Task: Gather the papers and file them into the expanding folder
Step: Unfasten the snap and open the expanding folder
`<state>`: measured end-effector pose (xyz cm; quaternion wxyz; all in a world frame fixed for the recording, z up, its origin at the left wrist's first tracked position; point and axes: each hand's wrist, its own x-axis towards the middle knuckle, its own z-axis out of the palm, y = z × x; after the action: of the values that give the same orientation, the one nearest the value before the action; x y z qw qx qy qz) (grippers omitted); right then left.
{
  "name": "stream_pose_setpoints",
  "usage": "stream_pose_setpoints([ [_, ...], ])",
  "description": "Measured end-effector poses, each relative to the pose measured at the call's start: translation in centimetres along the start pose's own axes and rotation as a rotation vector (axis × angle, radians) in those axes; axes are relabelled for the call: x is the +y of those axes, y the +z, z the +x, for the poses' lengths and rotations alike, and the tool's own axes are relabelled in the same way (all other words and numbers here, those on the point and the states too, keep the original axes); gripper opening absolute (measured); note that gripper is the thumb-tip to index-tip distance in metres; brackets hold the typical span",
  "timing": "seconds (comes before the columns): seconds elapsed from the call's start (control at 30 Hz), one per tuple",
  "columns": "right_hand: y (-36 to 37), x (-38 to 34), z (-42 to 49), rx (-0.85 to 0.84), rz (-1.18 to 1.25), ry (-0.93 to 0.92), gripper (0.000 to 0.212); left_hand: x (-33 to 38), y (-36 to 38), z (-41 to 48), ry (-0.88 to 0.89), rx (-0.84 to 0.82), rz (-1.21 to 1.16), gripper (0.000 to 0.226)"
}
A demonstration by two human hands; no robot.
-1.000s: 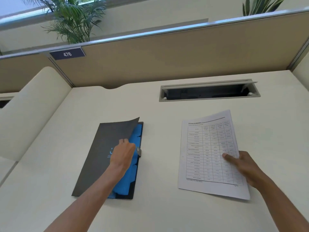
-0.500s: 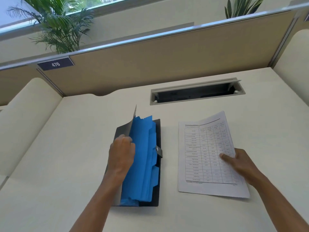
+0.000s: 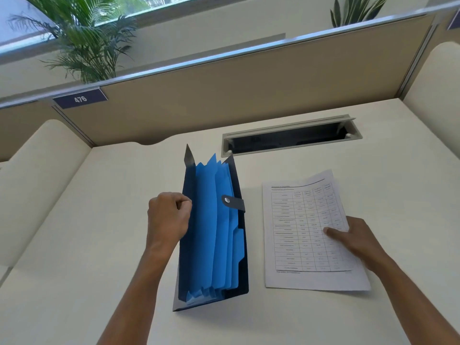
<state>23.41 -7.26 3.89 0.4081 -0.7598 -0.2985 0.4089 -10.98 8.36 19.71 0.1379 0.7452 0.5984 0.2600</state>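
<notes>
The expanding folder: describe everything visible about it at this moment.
The expanding folder lies on the pale desk, left of the printed papers. Its dark navy cover looks like thin plastic; the front flap is pulled up and open by the left hand, which pinches its edge. Inside, bright blue tabbed dividers fan out, showing several pockets. A dark strap with a metal snap lies undone across the dividers. No paper is visible inside.

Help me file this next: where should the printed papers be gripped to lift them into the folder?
Probably the papers' right edge, from the right: they lie flat with that edge lifting under the right hand, thumb on top. The left hand is holding the folder open.
</notes>
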Motion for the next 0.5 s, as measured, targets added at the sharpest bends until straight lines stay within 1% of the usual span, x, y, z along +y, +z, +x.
stream_pose_setpoints([
  [0.2,-0.7,0.0,0.3,0.064,-0.016,0.047,0.026,1.0,0.3,-0.7,-0.006,-0.014,-0.028,0.023],
  [0.27,-1.0,-0.3,0.4,0.140,-0.142,0.061,0.025,1.0,0.4,-0.7,-0.008,-0.024,-0.017,0.022],
  [0.33,-1.3,-0.8,0.3,0.270,-0.380,0.062,0.030,1.1,0.5,-0.7,-0.015,-0.026,-0.014,0.022],
  [0.37,-1.5,-1.2,0.0,0.342,-0.486,0.044,0.031,1.2,0.5,-0.7,-0.017,-0.023,-0.014,0.023],
  [0.4,-1.6,-1.8,-0.4,0.405,-0.541,0.000,0.029,1.3,0.5,-0.8,-0.016,-0.019,-0.014,0.023],
  [0.43,-1.7,-2.5,-0.8,0.449,-0.542,-0.068,0.025,1.5,0.5,-0.9,-0.017,-0.012,-0.013,0.023],
  [0.47,-1.6,-3.5,-1.2,0.458,-0.507,-0.142,0.021,1.7,0.4,-1.1,-0.016,-0.006,-0.008,0.023],
  [0.5,-1.3,-4.7,-1.7,0.428,-0.443,-0.217,0.017,1.8,0.4,-1.2,-0.013,0.001,-0.001,0.022],
])
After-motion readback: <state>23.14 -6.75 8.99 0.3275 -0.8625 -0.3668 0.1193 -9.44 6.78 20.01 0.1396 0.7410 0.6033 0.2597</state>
